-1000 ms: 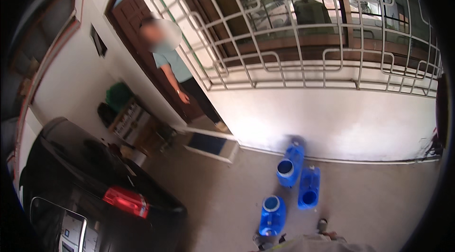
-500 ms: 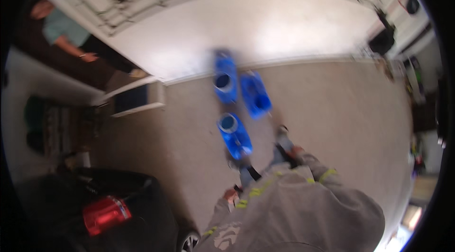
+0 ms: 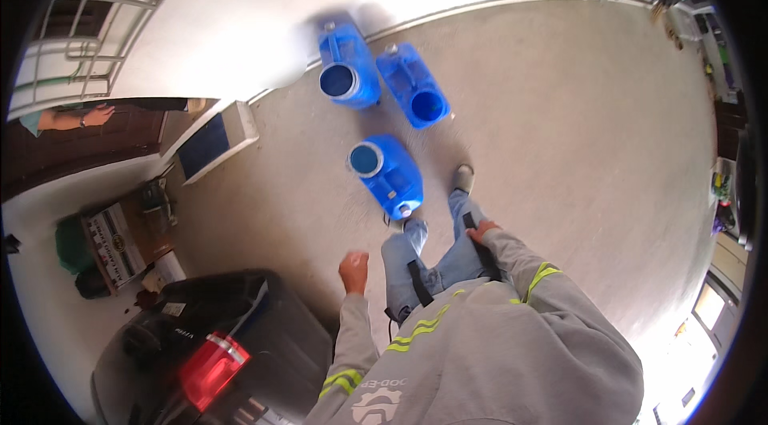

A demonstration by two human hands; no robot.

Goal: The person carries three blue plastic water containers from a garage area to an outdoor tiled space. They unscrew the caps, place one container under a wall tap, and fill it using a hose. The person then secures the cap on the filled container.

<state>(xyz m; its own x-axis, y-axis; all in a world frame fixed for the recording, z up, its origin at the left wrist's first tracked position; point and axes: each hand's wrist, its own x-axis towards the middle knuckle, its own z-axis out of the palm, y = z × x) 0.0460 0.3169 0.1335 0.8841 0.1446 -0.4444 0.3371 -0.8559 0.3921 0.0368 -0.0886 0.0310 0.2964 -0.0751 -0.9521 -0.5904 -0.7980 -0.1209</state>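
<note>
The left hand (image 3: pixel 353 271) hung loosely curled and empty at the person's side. The right hand (image 3: pixel 481 231) rested against the thigh by a dark strap; I couldn't tell whether its fingers gripped it. Just ahead of the feet lay a blue jug (image 3: pixel 386 174) on its side, two more blue jugs (image 3: pixel 347 65) beyond it near the wall.

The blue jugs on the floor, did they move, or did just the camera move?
No. The three blue jugs keep the same arrangement next to the white wall. Only the view tilted down, bringing the left hand and right hand in.
</note>
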